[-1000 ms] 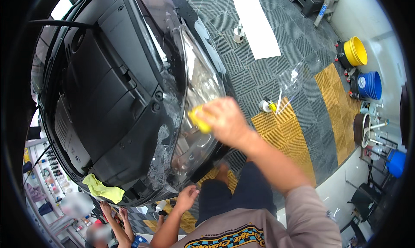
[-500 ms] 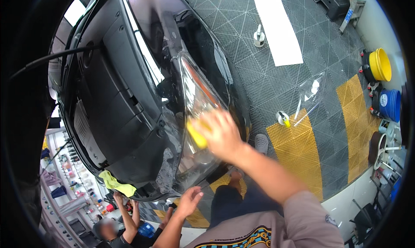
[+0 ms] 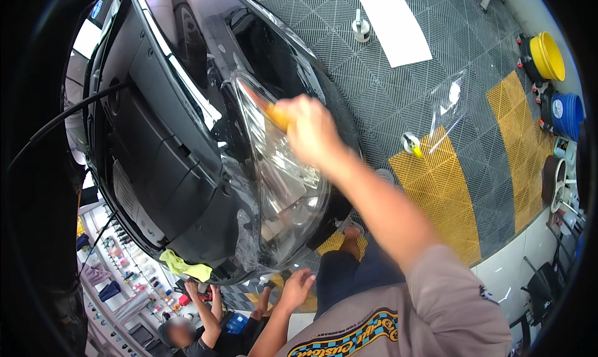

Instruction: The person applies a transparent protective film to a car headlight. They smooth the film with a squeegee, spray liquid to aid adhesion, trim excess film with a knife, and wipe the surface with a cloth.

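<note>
A wet, clear headlight (image 3: 280, 179) is set into the front corner of a black car (image 3: 156, 145). My right hand (image 3: 309, 130), blurred by motion, is closed around a yellow block (image 3: 276, 116) that looks like a sponge or squeegee. It is at the headlight's upper part, near the orange strip; my fingers hide part of the block. White suds (image 3: 247, 242) streak the body panel beside the lens. Below the car's near edge my left hand (image 3: 299, 288) hangs with loosely bent fingers apart, holding nothing.
A yellow-green cloth (image 3: 185, 267) hangs over the car's edge, near a crouching person (image 3: 208, 316). Spray bottles (image 3: 411, 144), clear film (image 3: 450, 102) and a white sheet (image 3: 398, 27) lie or stand on the tiled floor. Yellow (image 3: 548, 55) and blue buckets (image 3: 567, 115) stand at the right.
My right hand has moved the yellow block up the headlight from its middle toward its upper tip, uncovering the lower lens. My view has shifted slightly.
</note>
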Motion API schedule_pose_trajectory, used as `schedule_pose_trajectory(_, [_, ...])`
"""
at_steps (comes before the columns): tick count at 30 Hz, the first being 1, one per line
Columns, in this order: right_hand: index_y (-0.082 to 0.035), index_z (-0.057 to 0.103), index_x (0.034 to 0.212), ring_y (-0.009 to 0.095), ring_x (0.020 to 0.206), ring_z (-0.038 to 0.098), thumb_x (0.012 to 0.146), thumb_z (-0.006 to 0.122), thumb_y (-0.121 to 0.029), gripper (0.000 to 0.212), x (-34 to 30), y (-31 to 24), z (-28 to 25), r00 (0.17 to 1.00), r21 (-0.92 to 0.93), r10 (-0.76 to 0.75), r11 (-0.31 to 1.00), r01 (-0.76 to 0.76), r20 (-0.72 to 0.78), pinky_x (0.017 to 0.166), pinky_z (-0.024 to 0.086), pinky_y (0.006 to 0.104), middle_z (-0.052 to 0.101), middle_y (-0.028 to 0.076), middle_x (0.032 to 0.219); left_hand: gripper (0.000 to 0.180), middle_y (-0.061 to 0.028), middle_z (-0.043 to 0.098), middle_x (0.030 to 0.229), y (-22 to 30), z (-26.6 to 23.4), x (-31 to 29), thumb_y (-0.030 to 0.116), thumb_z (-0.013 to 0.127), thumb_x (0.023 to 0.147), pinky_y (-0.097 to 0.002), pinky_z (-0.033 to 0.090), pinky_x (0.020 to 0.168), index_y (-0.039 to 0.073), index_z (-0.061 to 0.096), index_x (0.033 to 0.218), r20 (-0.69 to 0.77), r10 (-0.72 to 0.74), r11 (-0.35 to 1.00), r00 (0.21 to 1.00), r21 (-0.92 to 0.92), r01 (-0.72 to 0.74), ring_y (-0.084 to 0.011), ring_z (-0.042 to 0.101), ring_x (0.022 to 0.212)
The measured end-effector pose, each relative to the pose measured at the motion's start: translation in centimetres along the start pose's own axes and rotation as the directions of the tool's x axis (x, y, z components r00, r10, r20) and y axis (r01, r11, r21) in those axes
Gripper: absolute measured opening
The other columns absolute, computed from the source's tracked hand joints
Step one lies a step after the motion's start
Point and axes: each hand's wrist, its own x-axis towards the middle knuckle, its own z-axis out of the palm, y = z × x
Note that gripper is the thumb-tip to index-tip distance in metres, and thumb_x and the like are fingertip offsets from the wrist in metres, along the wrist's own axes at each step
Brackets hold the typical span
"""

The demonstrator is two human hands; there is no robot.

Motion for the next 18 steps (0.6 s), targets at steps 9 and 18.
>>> schedule_pose_trajectory(9, [-0.010,0.068,0.120,0.031,0.101,0.058,0.074,0.065,-0.004,0.046,-11.2,-4.3,0.5,0.998,0.006,-0.064,0.998,0.064,-0.004,0.086,0.049,0.0442,0.062,0.012,0.108,0.044,-0.0193,0.068,0.111,-1.4,1.7,0.2,0.032,0.066,0.095,-0.0362,0.054,0.086,-0.002,0.062,0.123,0.093,0.049,0.998,0.994,0.037,-0.052,-0.0250,0.068,0.098])
schedule_pose_trajectory(18, [-0.007,0.059,0.127,0.034,0.106,0.065,0.085,0.053,-0.003,0.043,-3.8,1.6,-3.0,0.993,0.143,0.107,0.983,-0.113,0.052,0.093,0.051,0.0389,0.066,0.017,0.116,0.031,-0.0168,0.067,0.110,-1.2,-5.1,-0.3,0.018,0.064,0.095,-0.0369,0.053,0.086,-0.001,0.063,0.119,-0.256,0.164,0.986,0.953,0.030,-0.162,-0.0279,0.067,0.098])
